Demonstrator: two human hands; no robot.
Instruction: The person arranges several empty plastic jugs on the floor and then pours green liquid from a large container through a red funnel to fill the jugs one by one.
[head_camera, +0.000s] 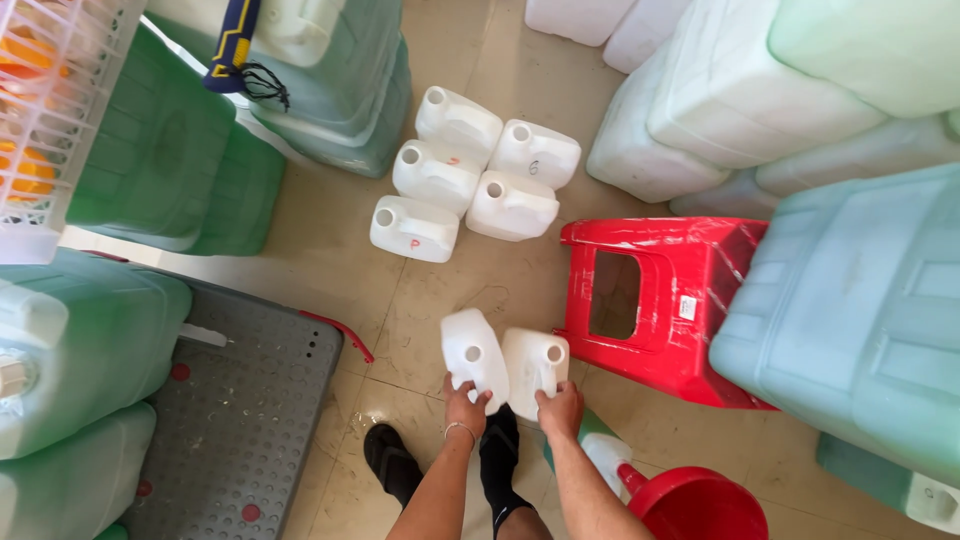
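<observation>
My left hand (465, 408) grips the near end of a small white plastic jug (472, 355) with an open mouth. My right hand (560, 408) grips a second white jug (534, 365) beside it. Both jugs are side by side just above the tiled floor, in front of my feet in black socks (498, 452). Farther out on the floor stands a cluster of several identical white jugs (465, 175), all uncapped, two with small coloured marks.
A red plastic stool (650, 300) stands right of my hands. A red funnel (695, 500) sits in a container at lower right. Large green and white filled jerrycans (850, 300) are stacked on both sides. A grey studded platform (240, 420) lies at lower left, a pink crate (50, 120) at upper left.
</observation>
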